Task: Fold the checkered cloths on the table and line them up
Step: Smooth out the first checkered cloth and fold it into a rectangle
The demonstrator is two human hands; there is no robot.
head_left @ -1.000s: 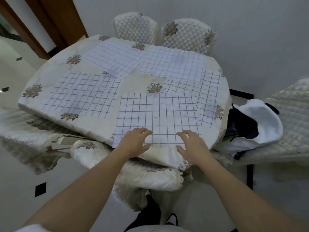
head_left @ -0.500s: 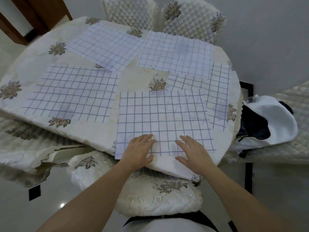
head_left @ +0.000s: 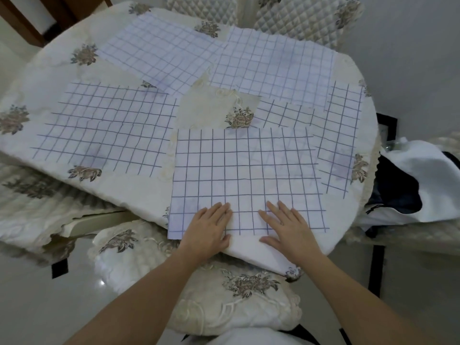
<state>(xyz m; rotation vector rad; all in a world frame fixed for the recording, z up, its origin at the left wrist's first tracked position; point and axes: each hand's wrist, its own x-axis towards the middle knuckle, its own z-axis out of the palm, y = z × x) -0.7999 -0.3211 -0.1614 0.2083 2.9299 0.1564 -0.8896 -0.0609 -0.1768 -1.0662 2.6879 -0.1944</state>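
The bench point(head_left: 139, 192), round and covered in a cream quilted cover with flower motifs, stretches away ahead of both hands and to either side of them. Five white cloths with a blue grid lie flat and unfolded on it.

The nearest cloth point(head_left: 246, 175) lies straight ahead of the person, its near edge under both hands at the rim of the bench. The left cloth point(head_left: 107, 128) lies well out to the left of the left hand point(head_left: 206, 230), apart from the nearest one. The far left cloth point(head_left: 161, 58) and the far right cloth point(head_left: 273, 68) lie well beyond the fingertips, meeting at one corner. The right cloth point(head_left: 341, 135) lies beyond and to the right of the right hand point(head_left: 288, 227); the nearest cloth covers its near left part.

Two quilted chair backs point(head_left: 306, 18) stand past the far side of the bench. A cushioned chair seat point(head_left: 236, 295) sits below the wrists. A white and dark garment point(head_left: 423, 175) lies heaped on another chair, off to the right of the right hand.

Both hands lie palm down, side by side and apart. Their fingers are straight, slightly spread and flat on the near strip of the nearest cloth, with the heels of the palms past its edge.
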